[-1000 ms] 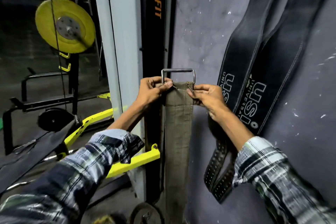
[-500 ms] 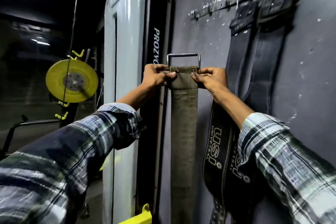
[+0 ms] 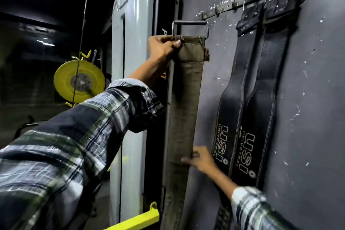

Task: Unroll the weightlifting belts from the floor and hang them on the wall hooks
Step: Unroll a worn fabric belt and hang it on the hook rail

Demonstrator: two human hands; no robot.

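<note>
An olive canvas belt (image 3: 184,99) hangs straight down in front of the grey wall, its steel buckle loop (image 3: 190,24) uppermost. My left hand (image 3: 161,47) grips the belt's top left corner just under the buckle. My right hand (image 3: 200,158) is lower down at the belt's right edge, fingers spread and touching the fabric. A metal hook rail (image 3: 233,3) runs along the wall above and to the right of the buckle. Two black leather belts (image 3: 248,95) hang from its right-hand hooks.
A grey and black gym machine column (image 3: 130,80) stands just left of the belt, with yellow bars (image 3: 138,220) at its foot. A yellow weight plate (image 3: 79,81) on a bar sits further left in the dark room. The hooks at the rail's left end are bare.
The belt has been raised higher toward the hook rail. My right hand has let go of the top corner and dropped to the belt's middle; my left hand keeps its grip.
</note>
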